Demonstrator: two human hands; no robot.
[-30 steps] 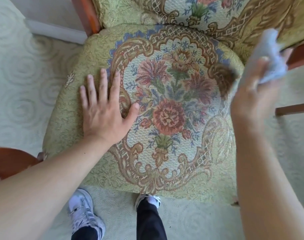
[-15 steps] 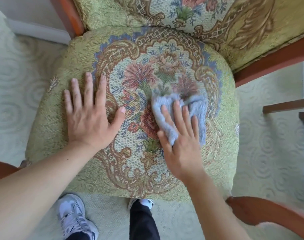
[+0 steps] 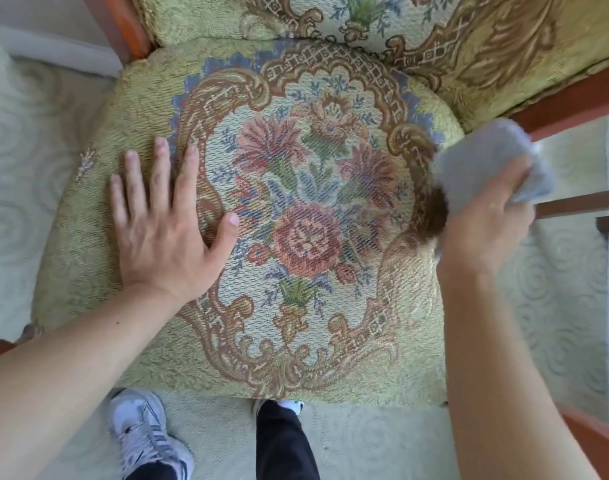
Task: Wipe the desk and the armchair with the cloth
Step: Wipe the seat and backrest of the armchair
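Note:
The armchair seat (image 3: 296, 368) fills the view, green tapestry with a floral medallion in the middle. My left hand (image 3: 164, 230) lies flat on the seat's left side, fingers spread and straight. My right hand (image 3: 486, 226) is lifted at the seat's right edge and grips a bunched grey-blue cloth (image 3: 483, 161). The cloth is blurred and sits above the seat's right rim, beside the wooden armrest (image 3: 573, 98). The desk is not in view.
The chair's padded backrest (image 3: 365, 22) rises at the top. Wooden arm rails run at the upper left (image 3: 123, 26) and lower right (image 3: 594, 431). Pale patterned carpet (image 3: 26, 150) surrounds the chair. My shoes (image 3: 143, 434) stand at the seat's front edge.
My right hand swept the cloth down onto the seat's middle, then back to the right edge and lifted it. My left hand stayed flat on the seat.

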